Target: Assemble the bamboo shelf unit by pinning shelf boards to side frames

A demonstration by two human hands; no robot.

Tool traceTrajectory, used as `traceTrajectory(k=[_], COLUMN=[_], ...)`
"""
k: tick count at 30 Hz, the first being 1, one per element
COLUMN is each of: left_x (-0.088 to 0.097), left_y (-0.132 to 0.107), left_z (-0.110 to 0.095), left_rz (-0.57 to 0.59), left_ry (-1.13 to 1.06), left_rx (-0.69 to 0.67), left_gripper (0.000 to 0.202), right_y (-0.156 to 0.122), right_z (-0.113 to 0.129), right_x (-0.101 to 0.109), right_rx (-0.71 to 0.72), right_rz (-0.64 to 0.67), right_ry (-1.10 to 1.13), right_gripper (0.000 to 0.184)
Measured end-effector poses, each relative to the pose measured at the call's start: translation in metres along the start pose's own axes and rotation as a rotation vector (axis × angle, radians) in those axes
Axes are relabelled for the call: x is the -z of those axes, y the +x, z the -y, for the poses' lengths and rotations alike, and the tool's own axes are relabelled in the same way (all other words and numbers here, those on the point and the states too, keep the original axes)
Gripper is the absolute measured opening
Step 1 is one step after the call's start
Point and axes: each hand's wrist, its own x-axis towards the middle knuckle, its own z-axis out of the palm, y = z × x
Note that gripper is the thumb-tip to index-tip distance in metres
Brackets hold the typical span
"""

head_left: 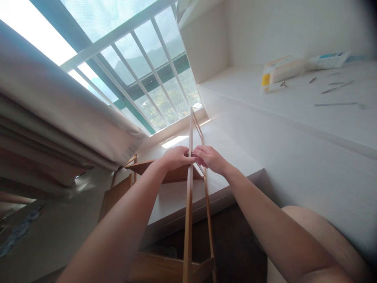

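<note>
A wooden shelf frame [188, 204] with two long light-brown posts stands upright in front of me. My left hand [176, 157] is closed at the near post from the left, its thumb reaching across the front. On the other side, my right hand [210, 159] is pinched close to the same post, its fingertips meeting those of the left. Whatever small thing may be between the right fingers is hidden. Behind my left hand a brown wooden shelf board [176, 175] joins the frame. Lower down, another wooden board [159, 269] shows between my arms.
A white ledge [294, 106] at right bears a clear packet with a yellow label [265, 80], a white tube [330, 61], several small metal screws [312, 79] and a thin metal rod [335, 104]. A barred window [141, 70] is ahead; a curtain [59, 106] hangs left.
</note>
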Motion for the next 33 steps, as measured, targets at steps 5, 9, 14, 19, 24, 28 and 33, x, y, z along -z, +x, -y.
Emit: traceTrajectory(k=[5,9,14,19,24,28,33], left_x=[0.0,0.0,-0.001,-0.002,0.0,0.001,0.001], left_y=[-0.001,-0.001,0.001,0.002,0.0,-0.002,-0.001], left_z=[0.001,0.0,0.001,0.002,0.001,0.0,0.0], left_rz=[-0.019,-0.021,-0.02,-0.005,-0.022,-0.017,-0.023], left_ry=[-0.012,0.0,0.03,0.007,-0.039,-0.049,-0.053], left_rx=[-0.006,-0.009,-0.011,-0.029,-0.029,-0.018,-0.028], left_gripper=[0.046,0.045,0.043,0.042,0.043,0.045,0.046], right_y=[-0.002,-0.002,-0.002,0.002,0.002,-0.002,-0.004], right_z=[0.003,0.005,0.007,0.004,0.0,0.003,0.008], right_x=[0.007,0.003,-0.003,-0.007,-0.002,0.006,0.008], right_rx=[0.013,0.091,0.148,0.112,0.068,0.042,0.111], right_rz=[0.006,-0.048,-0.11,-0.124,-0.107,-0.039,-0.014], right_ry=[0.026,-0.033,-0.23,-0.243,-0.166,-0.067,-0.126], right_gripper=[0.014,0.015,0.021,0.035,0.045,0.028,0.016])
